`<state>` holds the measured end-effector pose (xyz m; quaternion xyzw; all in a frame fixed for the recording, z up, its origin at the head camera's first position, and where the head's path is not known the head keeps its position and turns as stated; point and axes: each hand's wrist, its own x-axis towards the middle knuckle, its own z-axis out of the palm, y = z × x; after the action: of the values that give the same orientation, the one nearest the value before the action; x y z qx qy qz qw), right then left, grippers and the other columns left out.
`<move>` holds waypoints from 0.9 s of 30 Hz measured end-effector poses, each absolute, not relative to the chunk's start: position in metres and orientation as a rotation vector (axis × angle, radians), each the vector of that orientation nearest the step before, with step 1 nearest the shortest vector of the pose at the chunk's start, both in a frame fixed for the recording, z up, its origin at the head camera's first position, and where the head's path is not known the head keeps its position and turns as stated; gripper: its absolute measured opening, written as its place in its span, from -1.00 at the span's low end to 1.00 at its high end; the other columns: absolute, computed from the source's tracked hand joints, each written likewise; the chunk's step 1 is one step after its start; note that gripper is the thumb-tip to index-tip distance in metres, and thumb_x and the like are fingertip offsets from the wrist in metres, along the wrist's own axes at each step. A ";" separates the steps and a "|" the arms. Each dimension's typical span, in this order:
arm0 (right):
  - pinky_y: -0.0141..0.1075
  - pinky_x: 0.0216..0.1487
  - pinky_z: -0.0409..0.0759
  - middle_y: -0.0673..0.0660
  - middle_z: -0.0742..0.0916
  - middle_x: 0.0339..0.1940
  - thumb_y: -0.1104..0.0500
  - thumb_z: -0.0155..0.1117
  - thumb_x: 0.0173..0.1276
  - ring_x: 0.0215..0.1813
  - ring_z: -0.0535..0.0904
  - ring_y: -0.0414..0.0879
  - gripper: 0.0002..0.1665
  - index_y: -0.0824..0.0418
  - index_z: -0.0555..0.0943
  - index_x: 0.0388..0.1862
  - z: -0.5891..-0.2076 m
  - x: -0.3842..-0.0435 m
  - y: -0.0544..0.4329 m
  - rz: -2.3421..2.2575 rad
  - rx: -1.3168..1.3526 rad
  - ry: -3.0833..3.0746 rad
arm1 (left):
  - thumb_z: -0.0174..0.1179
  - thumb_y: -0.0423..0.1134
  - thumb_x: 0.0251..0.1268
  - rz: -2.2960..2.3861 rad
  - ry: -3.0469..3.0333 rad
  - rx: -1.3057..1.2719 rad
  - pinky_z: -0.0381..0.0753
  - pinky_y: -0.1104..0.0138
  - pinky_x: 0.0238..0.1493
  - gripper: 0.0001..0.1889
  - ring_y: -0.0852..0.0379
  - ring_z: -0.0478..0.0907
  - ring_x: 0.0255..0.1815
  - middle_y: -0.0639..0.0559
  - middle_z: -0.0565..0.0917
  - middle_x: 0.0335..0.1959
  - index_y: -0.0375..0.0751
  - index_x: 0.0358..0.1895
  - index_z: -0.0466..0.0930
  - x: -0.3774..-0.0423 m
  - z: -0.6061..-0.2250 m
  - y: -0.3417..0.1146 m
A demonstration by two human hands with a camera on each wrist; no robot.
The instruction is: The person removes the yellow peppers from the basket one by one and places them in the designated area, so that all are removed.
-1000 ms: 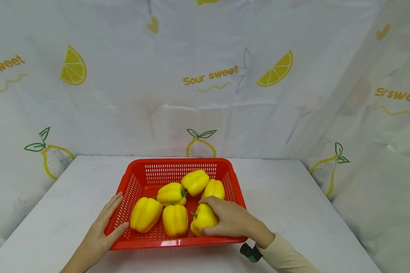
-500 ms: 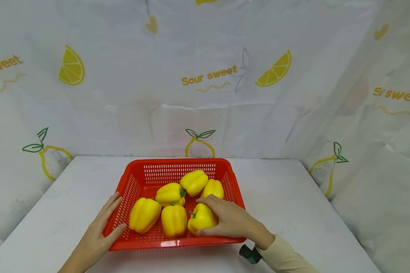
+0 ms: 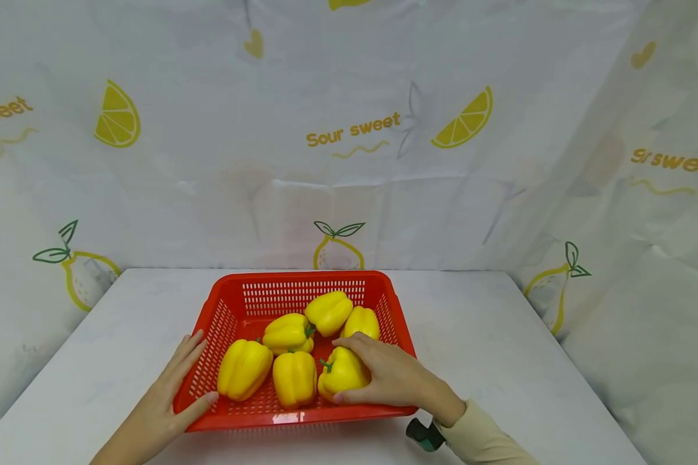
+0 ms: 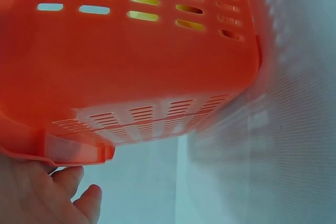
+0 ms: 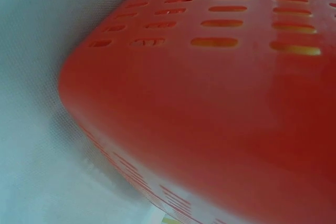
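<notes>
In the head view, a red plastic basket with slotted walls holds several yellow bell peppers. My right hand grips a bell pepper at the basket's front right, fingers over its top and thumb at its near side. The palm hides part of that pepper. At the left front corner, my left hand touches the basket rim with fairly straight fingers, thumb lying over the edge. Its fingertips show under the rim in the left wrist view. The right wrist view shows only the basket's outer wall, no hand.
Other bell peppers lie beside the held one, among them one at the left and one in the front middle. The basket stands on a white tabletop. A lemon-print sheet hangs behind and at both sides.
The gripped pepper has shifted slightly left along with the right hand. The left hand stays at the basket rim. The whole head view has drifted a little.
</notes>
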<state>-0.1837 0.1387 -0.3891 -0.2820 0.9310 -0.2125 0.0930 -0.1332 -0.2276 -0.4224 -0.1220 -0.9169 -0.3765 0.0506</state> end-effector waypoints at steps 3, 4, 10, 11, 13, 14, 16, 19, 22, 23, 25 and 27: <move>-0.13 0.15 0.60 -0.11 0.60 0.19 -0.50 0.28 0.12 0.05 0.52 -0.23 -0.05 -0.04 0.41 0.39 -0.389 -0.184 0.139 -0.646 -0.831 2.758 | 0.30 0.03 0.26 -1.116 -2.807 -0.366 0.21 -0.49 0.17 -0.11 -0.07 -0.24 0.65 -0.03 0.00 0.63 0.06 0.59 0.03 -0.133 -0.422 -0.228; -0.13 0.14 0.60 -0.11 0.60 0.18 -0.49 0.29 0.12 0.04 0.51 -0.23 -0.05 -0.04 0.41 0.39 -0.389 -0.183 0.139 -0.650 -0.828 2.757 | 0.31 0.03 0.26 -1.113 -2.802 -0.370 0.21 -0.49 0.16 -0.11 -0.08 -0.23 0.65 -0.03 0.00 0.63 0.06 0.59 0.04 -0.133 -0.422 -0.228; -0.18 0.09 0.61 -0.13 0.59 0.16 -0.47 0.31 0.12 0.02 0.51 -0.24 -0.06 -0.06 0.40 0.39 -0.387 -0.183 0.139 -0.703 -0.818 2.749 | 0.32 -0.05 0.25 -1.147 -2.738 -0.415 0.16 -0.50 0.18 -0.14 0.46 -0.34 0.61 -0.01 0.03 0.63 0.04 0.58 0.08 -0.134 -0.426 -0.229; -0.18 0.09 0.61 -0.13 0.59 0.16 -0.46 0.32 0.12 0.03 0.51 -0.24 -0.07 -0.06 0.40 0.39 -0.387 -0.183 0.139 -0.717 -0.815 2.749 | 0.32 -0.05 0.25 -1.153 -2.731 -0.417 0.15 -0.50 0.18 -0.14 0.55 -0.35 0.57 -0.01 0.03 0.63 0.04 0.57 0.08 -0.134 -0.427 -0.229; -0.19 0.09 0.61 -0.15 0.59 0.16 -0.46 0.33 0.12 0.04 0.51 -0.25 -0.07 -0.08 0.40 0.39 -0.387 -0.183 0.139 -0.741 -0.811 2.752 | 0.32 -0.08 0.25 -1.165 -2.709 -0.425 0.11 -0.51 0.20 -0.16 0.61 -0.35 0.55 -0.03 0.04 0.62 0.02 0.56 0.10 -0.134 -0.428 -0.229; -0.20 0.08 0.61 -0.15 0.59 0.15 -0.46 0.33 0.12 0.04 0.50 -0.25 -0.08 -0.10 0.40 0.39 -0.387 -0.183 0.140 -0.754 -0.810 2.755 | 0.32 -0.09 0.26 -1.172 -2.702 -0.427 0.09 -0.52 0.21 -0.16 0.64 -0.36 0.53 -0.04 0.05 0.62 0.02 0.56 0.10 -0.134 -0.428 -0.228; -0.21 0.09 0.61 -0.17 0.58 0.15 -0.46 0.33 0.11 0.04 0.50 -0.26 -0.08 -0.12 0.39 0.39 -0.387 -0.183 0.140 -0.778 -0.811 2.762 | 0.32 -0.12 0.25 -1.179 -2.687 -0.429 0.05 -0.52 0.23 -0.16 0.67 -0.36 0.51 -0.07 0.05 0.61 0.01 0.56 0.10 -0.134 -0.429 -0.228; -0.21 0.11 0.61 -0.19 0.58 0.14 -0.45 0.33 0.12 0.05 0.50 -0.28 -0.08 -0.12 0.39 0.40 -0.387 -0.183 0.141 -0.814 -0.821 2.773 | 0.32 -0.14 0.26 -1.184 -2.677 -0.427 0.03 -0.52 0.24 -0.15 0.72 -0.35 0.48 -0.09 0.04 0.62 0.02 0.57 0.07 -0.134 -0.430 -0.228; -0.17 0.16 0.60 -0.20 0.58 0.14 -0.43 0.35 0.13 0.09 0.49 -0.27 -0.07 -0.09 0.39 0.41 -0.385 -0.182 0.142 -0.866 -0.832 2.780 | 0.32 -0.12 0.26 -1.166 -2.692 -0.411 0.07 -0.52 0.22 -0.13 0.77 -0.35 0.45 -0.09 0.03 0.62 0.03 0.58 0.04 -0.134 -0.430 -0.227; -0.16 0.16 0.60 -0.20 0.58 0.14 -0.42 0.36 0.13 0.10 0.49 -0.27 -0.08 -0.08 0.39 0.41 -0.385 -0.182 0.142 -0.882 -0.836 2.782 | 0.32 -0.11 0.26 -1.163 -2.697 -0.406 0.08 -0.52 0.22 -0.13 0.77 -0.35 0.44 -0.09 0.03 0.62 0.04 0.58 0.03 -0.134 -0.430 -0.227; -0.15 0.18 0.60 -0.21 0.58 0.14 -0.40 0.38 0.12 0.12 0.49 -0.26 -0.08 -0.07 0.40 0.40 -0.383 -0.182 0.143 -0.910 -0.838 2.788 | 0.32 -0.10 0.26 -1.153 -2.712 -0.394 0.12 -0.51 0.20 -0.13 0.78 -0.35 0.44 -0.09 0.03 0.62 0.04 0.58 0.03 -0.134 -0.430 -0.227; -0.15 0.18 0.60 -0.22 0.58 0.14 -0.39 0.40 0.12 0.13 0.49 -0.26 -0.09 -0.06 0.41 0.38 -0.381 -0.182 0.144 -0.917 -0.846 2.800 | 0.31 -0.08 0.26 -1.147 -2.726 -0.383 0.15 -0.50 0.18 -0.13 0.79 -0.35 0.43 -0.08 0.03 0.62 0.05 0.58 0.03 -0.135 -0.429 -0.227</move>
<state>-0.1819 0.1444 -0.3811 -0.2757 0.9128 -0.2990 0.0379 -0.1347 -0.2266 -0.4289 -0.1279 -0.9112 -0.3834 0.0797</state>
